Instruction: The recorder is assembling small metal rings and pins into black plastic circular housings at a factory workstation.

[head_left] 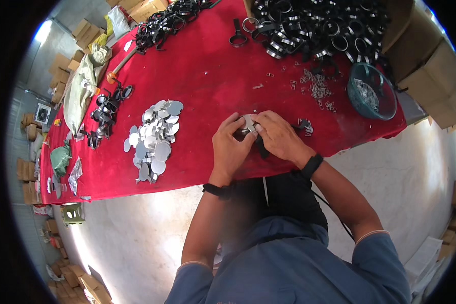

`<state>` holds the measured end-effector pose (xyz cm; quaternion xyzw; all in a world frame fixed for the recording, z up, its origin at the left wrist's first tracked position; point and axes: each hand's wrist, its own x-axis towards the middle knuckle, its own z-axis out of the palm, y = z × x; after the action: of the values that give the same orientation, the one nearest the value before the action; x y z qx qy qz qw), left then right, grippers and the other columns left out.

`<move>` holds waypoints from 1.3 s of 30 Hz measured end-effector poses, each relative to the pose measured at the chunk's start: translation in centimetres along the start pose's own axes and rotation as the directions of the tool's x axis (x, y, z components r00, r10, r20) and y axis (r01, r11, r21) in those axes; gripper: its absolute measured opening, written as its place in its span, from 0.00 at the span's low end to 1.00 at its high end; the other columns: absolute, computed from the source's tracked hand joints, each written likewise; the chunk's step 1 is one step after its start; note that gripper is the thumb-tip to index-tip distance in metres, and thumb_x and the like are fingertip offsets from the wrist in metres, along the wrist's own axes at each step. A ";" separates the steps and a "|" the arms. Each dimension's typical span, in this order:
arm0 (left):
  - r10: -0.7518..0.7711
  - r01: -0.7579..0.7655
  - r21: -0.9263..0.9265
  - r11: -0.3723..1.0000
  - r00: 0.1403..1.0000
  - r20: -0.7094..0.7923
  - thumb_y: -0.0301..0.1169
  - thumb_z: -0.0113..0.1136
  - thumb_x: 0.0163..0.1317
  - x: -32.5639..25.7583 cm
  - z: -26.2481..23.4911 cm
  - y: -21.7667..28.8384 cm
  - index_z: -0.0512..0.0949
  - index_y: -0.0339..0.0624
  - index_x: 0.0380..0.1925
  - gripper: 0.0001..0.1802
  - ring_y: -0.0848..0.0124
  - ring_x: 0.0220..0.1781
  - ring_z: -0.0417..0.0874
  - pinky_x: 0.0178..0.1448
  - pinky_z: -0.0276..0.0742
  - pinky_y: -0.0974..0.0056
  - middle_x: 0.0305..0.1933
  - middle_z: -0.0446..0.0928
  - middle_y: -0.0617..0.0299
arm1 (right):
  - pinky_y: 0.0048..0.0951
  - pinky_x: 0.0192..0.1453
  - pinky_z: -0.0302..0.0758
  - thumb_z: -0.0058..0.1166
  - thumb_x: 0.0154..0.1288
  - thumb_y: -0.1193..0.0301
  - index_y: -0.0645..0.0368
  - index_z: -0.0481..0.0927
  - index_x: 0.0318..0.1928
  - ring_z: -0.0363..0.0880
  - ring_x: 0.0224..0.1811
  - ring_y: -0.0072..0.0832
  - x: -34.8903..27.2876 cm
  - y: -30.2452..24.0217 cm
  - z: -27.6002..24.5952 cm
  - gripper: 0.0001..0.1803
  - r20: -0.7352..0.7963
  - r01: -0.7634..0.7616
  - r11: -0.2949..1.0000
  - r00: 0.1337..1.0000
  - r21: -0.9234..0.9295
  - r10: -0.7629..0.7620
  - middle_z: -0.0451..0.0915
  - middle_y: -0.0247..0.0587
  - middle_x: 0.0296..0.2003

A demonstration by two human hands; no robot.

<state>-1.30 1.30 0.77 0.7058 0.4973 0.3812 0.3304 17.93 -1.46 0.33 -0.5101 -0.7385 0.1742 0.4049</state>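
Observation:
Near the table's front edge, both my hands are closed on one small part, a black ring holder (240, 133) with a silvery disc piece (249, 123) at it. My left hand (227, 151) grips its left side with thumb and fingers. From the right, my right hand (281, 139) presses fingertips onto the silvery piece. Fingers hide much of the part, so how the pieces fit cannot be made out. A dark strap-like end (262, 148) shows below my right fingers. Just right of that hand lie small dark and silvery pieces (305, 126). Left of my hands is a pile of silvery discs (162, 150).
A large heap of black rings (319, 30) lies at the far right, near loose metal clips (316, 87) and a clear greenish bowl (359, 104) of small metal pieces. More black rings (106, 111) and a hammer (120, 67) lie left on the red-covered table (213, 76). Cardboard boxes (435, 76) stand right.

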 end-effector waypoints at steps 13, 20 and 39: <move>0.048 -0.050 -0.104 0.993 0.999 -0.024 0.32 0.81 0.56 -0.6 0.2 -0.8 0.90 0.33 0.54 0.25 0.50 0.59 0.92 0.64 0.87 0.54 0.66 0.85 0.41 | 0.48 0.62 0.81 0.54 0.80 0.74 0.61 0.85 0.61 0.83 0.55 0.52 -0.3 -0.6 -0.2 0.15 0.028 -0.076 0.991 0.997 0.108 0.074 0.82 0.54 0.51; 0.045 -0.040 -0.065 0.997 0.997 0.064 0.28 0.81 0.56 -0.7 -0.5 -0.5 0.88 0.31 0.58 0.28 0.61 0.61 0.90 0.67 0.86 0.59 0.69 0.82 0.44 | 0.49 0.63 0.80 0.54 0.80 0.74 0.61 0.84 0.60 0.82 0.57 0.53 -0.8 -0.7 -0.4 0.14 0.047 -0.023 0.998 0.999 0.058 0.020 0.81 0.55 0.53; 0.061 -0.067 -0.087 0.994 0.995 -0.074 0.25 0.77 0.62 1.8 1.0 -0.6 0.90 0.37 0.55 0.20 0.61 0.64 0.88 0.67 0.84 0.60 0.65 0.84 0.50 | 0.46 0.62 0.82 0.54 0.80 0.74 0.65 0.85 0.60 0.85 0.56 0.51 2.3 1.2 0.8 0.15 -0.067 -0.076 0.985 0.994 0.157 0.088 0.83 0.53 0.54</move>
<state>-0.32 3.08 0.08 0.6920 0.4683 0.4383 0.3313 17.75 1.22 -0.02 -0.5133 -0.6857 0.2284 0.4628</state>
